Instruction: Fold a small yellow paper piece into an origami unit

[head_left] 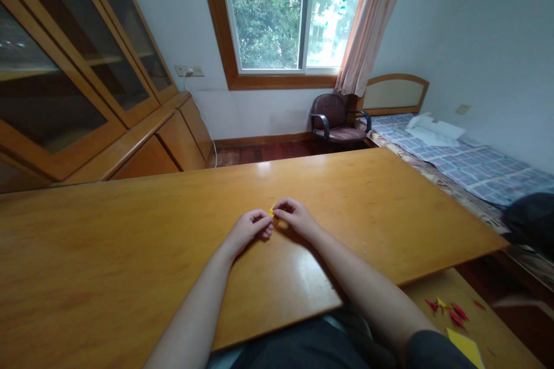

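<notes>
A small piece of folded yellow paper (272, 211) is held just above the wooden table (142, 242). My left hand (253, 226) pinches its lower left side between thumb and fingers. From the right, my right hand (293, 214) closes its fingertips on the same paper. Part of the paper hides behind the fingers, so its full shape cannot be made out. A pointed yellow tip sticks up between the two hands.
On a lower surface at the right lie several red folded paper pieces (456, 317), a small yellow one (441, 303) and a yellow sheet (465, 347). A chair (333, 118), a bed (476, 161) and a glass-door cabinet (86, 69) stand beyond the table.
</notes>
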### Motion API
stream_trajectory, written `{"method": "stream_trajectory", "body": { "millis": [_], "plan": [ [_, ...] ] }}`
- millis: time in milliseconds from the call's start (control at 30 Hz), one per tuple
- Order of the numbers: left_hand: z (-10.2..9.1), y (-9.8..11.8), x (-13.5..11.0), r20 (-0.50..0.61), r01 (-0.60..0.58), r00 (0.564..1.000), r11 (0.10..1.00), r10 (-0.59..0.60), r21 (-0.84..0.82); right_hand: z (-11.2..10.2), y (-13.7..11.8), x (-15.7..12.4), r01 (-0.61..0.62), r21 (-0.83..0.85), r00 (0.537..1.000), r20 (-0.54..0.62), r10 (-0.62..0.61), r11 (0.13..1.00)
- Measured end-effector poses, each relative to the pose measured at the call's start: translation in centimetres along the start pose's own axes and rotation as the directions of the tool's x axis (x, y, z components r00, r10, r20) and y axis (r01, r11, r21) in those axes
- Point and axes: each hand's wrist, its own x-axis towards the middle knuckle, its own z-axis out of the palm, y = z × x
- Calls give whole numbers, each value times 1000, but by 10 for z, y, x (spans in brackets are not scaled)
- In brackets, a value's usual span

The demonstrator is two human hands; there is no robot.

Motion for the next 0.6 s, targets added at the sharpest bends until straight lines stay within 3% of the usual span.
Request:
{"method": "stream_trajectory", "body": {
  "millis": [333, 600],
  "plan": [
    [-1, -3, 2, -5, 10, 1000, 1000, -10, 7, 1, 1, -1, 6, -8, 1000, -5, -6, 1000],
    [0, 1, 1, -11, 18, 1000, 1000, -18, -8, 2, 5, 2, 13, 97, 1000, -4, -12, 995]
  ]
}}
